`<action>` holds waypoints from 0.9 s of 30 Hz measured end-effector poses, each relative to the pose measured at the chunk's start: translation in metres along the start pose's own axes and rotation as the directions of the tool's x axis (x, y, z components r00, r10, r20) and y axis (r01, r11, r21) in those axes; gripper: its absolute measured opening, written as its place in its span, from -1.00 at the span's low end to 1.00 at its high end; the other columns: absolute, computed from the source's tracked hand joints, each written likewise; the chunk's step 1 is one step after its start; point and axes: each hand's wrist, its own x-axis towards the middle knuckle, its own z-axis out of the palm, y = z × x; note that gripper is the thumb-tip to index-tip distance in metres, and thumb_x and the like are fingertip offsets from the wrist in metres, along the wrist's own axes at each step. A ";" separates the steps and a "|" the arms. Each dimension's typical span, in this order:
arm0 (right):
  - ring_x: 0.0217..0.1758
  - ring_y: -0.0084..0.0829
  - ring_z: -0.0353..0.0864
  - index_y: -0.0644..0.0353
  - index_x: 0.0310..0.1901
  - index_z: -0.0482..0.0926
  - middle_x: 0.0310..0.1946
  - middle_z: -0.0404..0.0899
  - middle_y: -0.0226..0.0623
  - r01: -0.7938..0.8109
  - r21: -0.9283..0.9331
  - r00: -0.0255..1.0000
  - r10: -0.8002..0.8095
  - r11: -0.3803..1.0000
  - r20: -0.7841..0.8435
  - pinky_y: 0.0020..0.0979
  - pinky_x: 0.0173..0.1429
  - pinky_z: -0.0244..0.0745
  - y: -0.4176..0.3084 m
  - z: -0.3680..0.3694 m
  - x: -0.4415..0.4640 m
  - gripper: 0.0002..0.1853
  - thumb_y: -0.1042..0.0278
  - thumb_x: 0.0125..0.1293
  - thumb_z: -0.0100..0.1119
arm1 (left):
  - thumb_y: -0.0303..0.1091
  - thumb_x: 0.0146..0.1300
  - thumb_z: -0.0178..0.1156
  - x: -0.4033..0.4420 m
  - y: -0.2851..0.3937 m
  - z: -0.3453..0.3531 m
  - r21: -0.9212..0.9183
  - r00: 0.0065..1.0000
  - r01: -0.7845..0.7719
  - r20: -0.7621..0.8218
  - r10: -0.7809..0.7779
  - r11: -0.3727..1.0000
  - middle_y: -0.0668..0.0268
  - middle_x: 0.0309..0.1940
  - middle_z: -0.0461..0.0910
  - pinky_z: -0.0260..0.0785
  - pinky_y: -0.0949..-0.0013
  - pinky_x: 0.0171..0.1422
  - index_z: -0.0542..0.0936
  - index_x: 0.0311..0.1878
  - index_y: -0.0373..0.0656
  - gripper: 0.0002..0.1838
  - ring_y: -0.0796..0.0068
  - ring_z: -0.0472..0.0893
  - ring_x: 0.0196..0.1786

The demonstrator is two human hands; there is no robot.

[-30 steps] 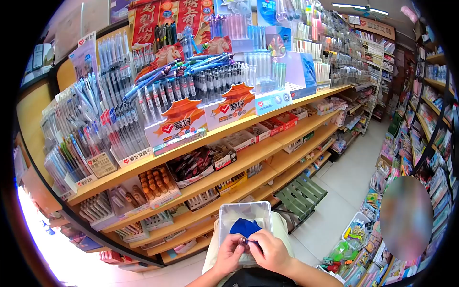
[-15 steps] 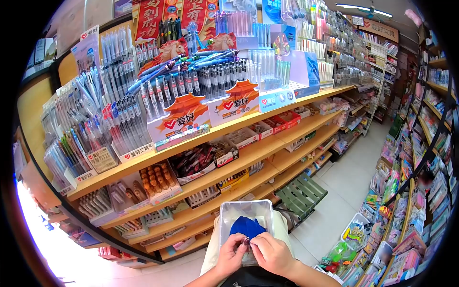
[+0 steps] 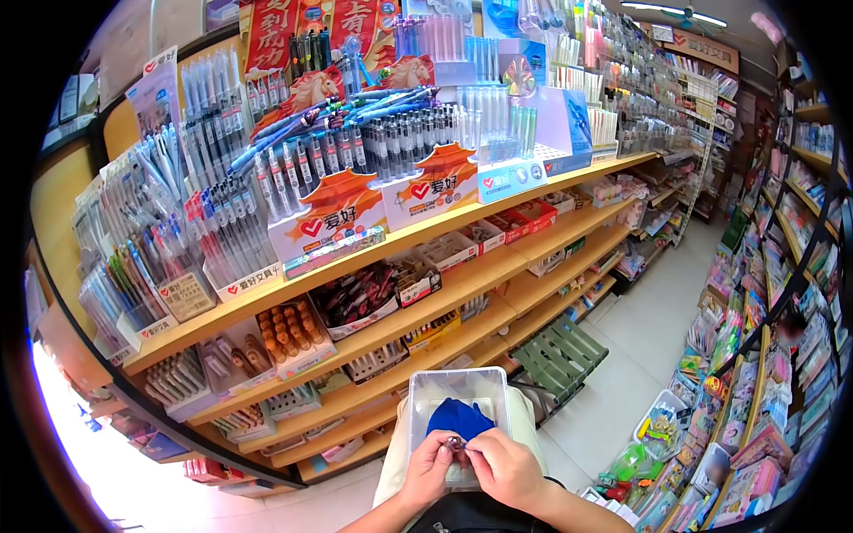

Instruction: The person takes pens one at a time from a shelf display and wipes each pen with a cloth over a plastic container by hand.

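A clear plastic box (image 3: 458, 382) rests on the person's lap, and a dark blue cloth (image 3: 458, 417) lies bunched inside it. Over the near end of the box, my left hand (image 3: 428, 469) pinches a small dark, shiny piece (image 3: 455, 443) whose kind I cannot make out. Close beside it, my right hand (image 3: 508, 469) is closed, thumb and fingertips pressed together at the same small piece. My fingers partly cover the piece and the near part of the box.
A wooden shelf unit (image 3: 524, 197) stands ahead, carrying pen displays (image 3: 329, 218) and boxes of small goods. A green slatted stool (image 3: 560, 355) is right of my lap. Farther right, packed racks (image 3: 755, 426) line the tiled aisle (image 3: 640, 329).
The small dark piece has turned or risen slightly between my fingers and shows more of its shiny face. Both hands stay pinched over the box. The view has shifted slightly.
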 end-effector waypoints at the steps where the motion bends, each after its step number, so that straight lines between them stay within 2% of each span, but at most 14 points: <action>1: -0.48 -0.25 0.51 0.26 -0.32 0.43 -0.45 0.46 -0.22 -0.010 -0.001 1.000 0.010 1.000 -0.010 -0.37 -0.42 0.43 -0.001 -0.001 0.000 -0.83 0.59 0.02 0.16 | -0.23 0.35 -0.09 0.000 -0.001 -0.001 -0.008 1.000 -0.008 0.007 0.008 1.000 0.30 -0.28 0.44 0.35 0.43 -0.17 0.38 -0.10 -0.23 -0.75 0.53 0.45 -0.31; 4: -0.50 -0.26 0.50 0.25 -0.32 0.43 -0.45 0.46 -0.22 0.000 0.015 0.999 0.000 1.000 -0.034 -0.38 -0.43 0.42 -0.005 -0.004 0.002 -0.83 0.59 0.01 0.16 | -0.22 0.36 -0.09 0.000 -0.002 -0.001 -0.033 1.000 -0.010 0.007 0.010 0.999 0.29 -0.27 0.44 0.35 0.45 -0.16 0.38 -0.11 -0.23 -0.75 0.53 0.45 -0.31; 7: -0.51 -0.27 0.50 0.25 -0.32 0.43 -0.44 0.46 -0.22 0.052 -0.006 0.998 -0.052 0.999 -0.028 -0.39 -0.43 0.42 -0.008 0.001 0.003 -0.83 0.60 0.02 0.16 | -0.19 0.36 -0.11 -0.002 0.000 0.002 0.129 0.999 -0.015 -0.040 0.020 0.992 0.28 -0.28 0.45 0.35 0.46 -0.15 0.37 -0.11 -0.23 -0.72 0.53 0.44 -0.31; 11: -0.52 -0.27 0.51 0.26 -0.36 0.45 -0.47 0.49 -0.23 0.009 -0.078 0.999 -0.007 0.997 0.031 -0.38 -0.48 0.42 -0.006 0.002 0.001 -0.85 0.61 0.01 0.18 | -0.16 0.36 -0.12 -0.002 0.002 0.002 0.052 0.999 0.020 -0.045 -0.018 0.998 0.28 -0.30 0.45 0.34 0.46 -0.15 0.37 -0.11 -0.24 -0.69 0.52 0.44 -0.31; 14: -0.52 -0.27 0.51 0.26 -0.36 0.45 -0.47 0.49 -0.23 -0.027 0.014 0.999 0.028 1.000 -0.020 -0.38 -0.47 0.43 -0.002 0.000 -0.001 -0.86 0.60 0.01 0.18 | -0.15 0.36 -0.12 0.001 0.005 0.001 -0.015 1.000 0.011 0.006 -0.011 1.000 0.28 -0.31 0.45 0.35 0.46 -0.15 0.38 -0.12 -0.24 -0.69 0.52 0.44 -0.31; 19: -0.52 -0.25 0.50 0.26 -0.32 0.43 -0.44 0.46 -0.22 0.016 0.042 1.000 -0.016 0.999 -0.017 -0.37 -0.46 0.42 -0.005 -0.010 0.006 -0.86 0.58 0.06 0.14 | -0.15 0.37 -0.14 0.000 0.003 -0.001 -0.035 0.999 0.043 0.010 -0.043 0.998 0.29 -0.31 0.45 0.36 0.45 -0.16 0.39 -0.12 -0.25 -0.68 0.52 0.45 -0.32; 22: -0.52 -0.24 0.49 0.27 -0.31 0.42 -0.43 0.45 -0.22 0.045 0.042 0.999 -0.045 0.998 0.013 -0.36 -0.45 0.42 -0.007 -0.009 0.009 -0.85 0.57 0.06 0.14 | -0.18 0.37 -0.14 0.000 0.008 0.003 0.112 1.000 -0.021 -0.021 0.023 0.993 0.30 -0.31 0.45 0.36 0.46 -0.15 0.39 -0.11 -0.26 -0.69 0.55 0.45 -0.31; 27: -0.50 -0.24 0.49 0.27 -0.29 0.41 -0.43 0.42 -0.22 0.007 0.001 0.998 -0.007 1.000 0.055 -0.36 -0.43 0.42 -0.008 -0.005 0.008 -0.84 0.56 0.07 0.13 | -0.26 0.37 -0.12 -0.001 0.006 0.004 0.150 0.999 -0.032 -0.034 0.037 0.988 0.32 -0.30 0.46 0.36 0.48 -0.13 0.39 -0.11 -0.26 -0.75 0.59 0.45 -0.29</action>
